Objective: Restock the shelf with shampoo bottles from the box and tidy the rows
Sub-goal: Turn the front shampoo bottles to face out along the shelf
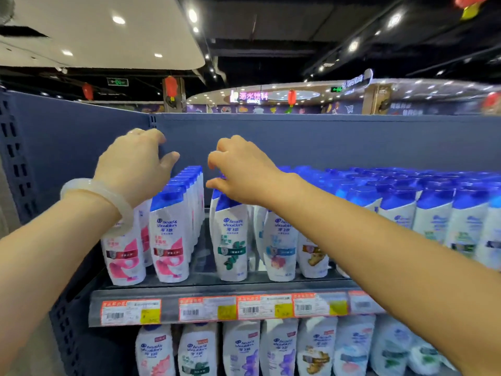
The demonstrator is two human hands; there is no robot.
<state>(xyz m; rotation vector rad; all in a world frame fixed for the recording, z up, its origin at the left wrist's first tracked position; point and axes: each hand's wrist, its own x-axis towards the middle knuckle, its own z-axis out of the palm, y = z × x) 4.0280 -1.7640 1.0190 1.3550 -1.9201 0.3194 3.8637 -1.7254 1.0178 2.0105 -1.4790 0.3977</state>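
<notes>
**Both hands deep in the top shelf rows**

While no box showed in view, both arms reached over the top shelf [217, 287], so the step in hand looked like tidying rather than restocking. At far left, the left hand [135, 164], a pale bangle [81, 185] on its wrist, hovered above the pink rows [173, 234]; its fingers curled forward past the caps toward the back panel [298, 139], and whether they held a bottle could not be told — the fingertips were hidden. Between the pink rows and the green row [230, 240] lay a bare strip of shelf. Over that green row the right hand [238, 169] hung with fingers bent downward, thumb near a blue cap, seemingly touching the bottles behind the front one; a firm grip could not be confirmed. Further right, more rows ran on, blurred. Below, price tags [244, 308] lined the shelf edge above a lower shelf of bottles [271, 348].

Next, probably — draw the rear bottles forward and close the gap, keeping caps level.
</notes>
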